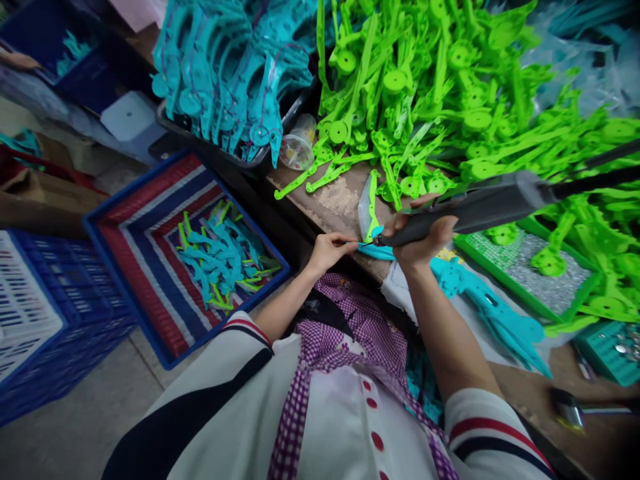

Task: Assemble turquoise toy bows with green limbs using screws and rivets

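Note:
My right hand [425, 245] is wrapped round a dark grey electric screwdriver [483, 205], whose tip points left toward my left hand. Thumb and fingers of my left hand [332, 251] are pinched together at the end of a teal plastic part [377, 253] on the table edge. The screwdriver tip is right over this part; whether it touches a screw is too small to tell. Just beyond lies a lime-green plastic piece [371, 200]. Beside my right forearm, longer teal plastic parts [480, 300] rest on a pale sheet.
A large heap of lime-green parts [400, 80] covers the back of the table [340, 197]. Teal parts [220, 73] fill a black bin at back left. On the right sits a green tray [565, 303] of small metal pieces. A blue crate [170, 357] with mixed parts stands left.

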